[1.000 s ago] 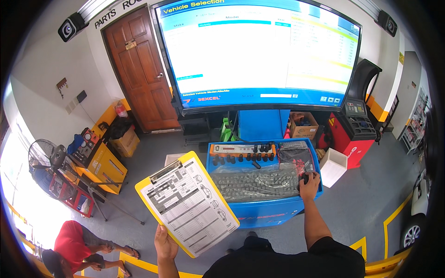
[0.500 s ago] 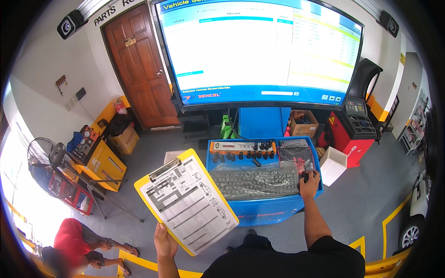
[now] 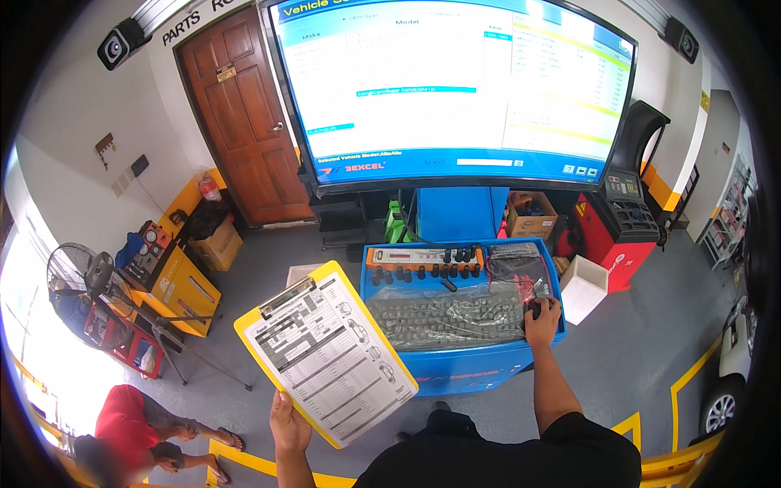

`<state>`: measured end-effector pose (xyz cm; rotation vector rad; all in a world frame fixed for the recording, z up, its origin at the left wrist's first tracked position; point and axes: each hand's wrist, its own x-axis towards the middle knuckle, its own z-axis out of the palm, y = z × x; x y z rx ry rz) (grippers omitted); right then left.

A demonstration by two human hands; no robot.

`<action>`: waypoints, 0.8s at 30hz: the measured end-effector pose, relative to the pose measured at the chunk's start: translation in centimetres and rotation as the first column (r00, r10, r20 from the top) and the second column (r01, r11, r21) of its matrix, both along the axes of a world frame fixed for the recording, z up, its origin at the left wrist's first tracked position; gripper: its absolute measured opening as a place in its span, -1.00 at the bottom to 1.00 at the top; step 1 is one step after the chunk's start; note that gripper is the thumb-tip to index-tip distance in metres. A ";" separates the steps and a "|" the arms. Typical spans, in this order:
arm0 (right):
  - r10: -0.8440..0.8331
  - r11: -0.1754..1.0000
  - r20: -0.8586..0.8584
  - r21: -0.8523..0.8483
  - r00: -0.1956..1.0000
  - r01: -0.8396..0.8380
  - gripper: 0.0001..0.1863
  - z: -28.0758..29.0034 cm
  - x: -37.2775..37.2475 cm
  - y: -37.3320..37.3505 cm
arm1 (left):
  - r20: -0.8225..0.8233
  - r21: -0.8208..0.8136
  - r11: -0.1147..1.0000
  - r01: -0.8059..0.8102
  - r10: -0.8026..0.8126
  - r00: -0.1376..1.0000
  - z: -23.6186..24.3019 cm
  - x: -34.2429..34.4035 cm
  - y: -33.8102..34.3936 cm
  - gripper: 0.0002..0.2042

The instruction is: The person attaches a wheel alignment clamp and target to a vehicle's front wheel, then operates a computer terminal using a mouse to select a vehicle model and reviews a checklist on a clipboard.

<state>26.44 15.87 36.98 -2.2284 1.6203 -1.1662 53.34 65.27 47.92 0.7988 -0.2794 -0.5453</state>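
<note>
My left hand [image 3: 290, 423] grips the lower left edge of a yellow clipboard [image 3: 246, 329], thumb on top. Clamped to it is a printed form [image 3: 335, 358] with small car drawings. On the right side of a blue cabinet top, my right hand [image 3: 543, 320] is closed over a black computer mouse [image 3: 534, 308]. Left of the mouse lies a keyboard [image 3: 447, 319] under clear plastic. Behind the keyboard sits an orange and silver device [image 3: 425, 259] with several black plugs around it. Beyond the cabinet, a large screen [image 3: 423, 122] shows lists with blue highlighted rows.
A red machine [image 3: 614, 236] and a white bin [image 3: 584, 291] stand right of the blue cabinet [image 3: 480, 368]. To the left are a yellow cart [image 3: 181, 289], a fan [image 3: 81, 285] and a tripod leg. Another person [image 3: 130, 431] in red is at lower left. A white car [image 3: 732, 366] shows at far right.
On the screen, the highlighted row in the middle list has jumped from the top to lower down. Both hands, the clipboard and the mouse stay nearly in place.
</note>
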 end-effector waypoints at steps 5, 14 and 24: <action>-0.001 1.000 -0.003 -0.003 1.000 0.001 -0.67 -0.1 0.1 -0.1 | -0.001 -0.008 1.000 0.003 -0.003 1.000 -0.2 0.1 0.1 -0.59; -0.008 1.000 -0.001 -0.015 1.000 0.008 -0.67 -0.2 0.0 0.0 | 0.002 0.018 1.000 0.006 -0.006 1.000 0.0 0.2 0.0 -0.57; -0.004 0.999 -0.002 -0.050 1.000 0.004 -0.67 -0.1 -0.1 0.0 | 0.031 0.017 0.999 0.043 -0.043 0.999 0.1 0.3 0.0 -0.52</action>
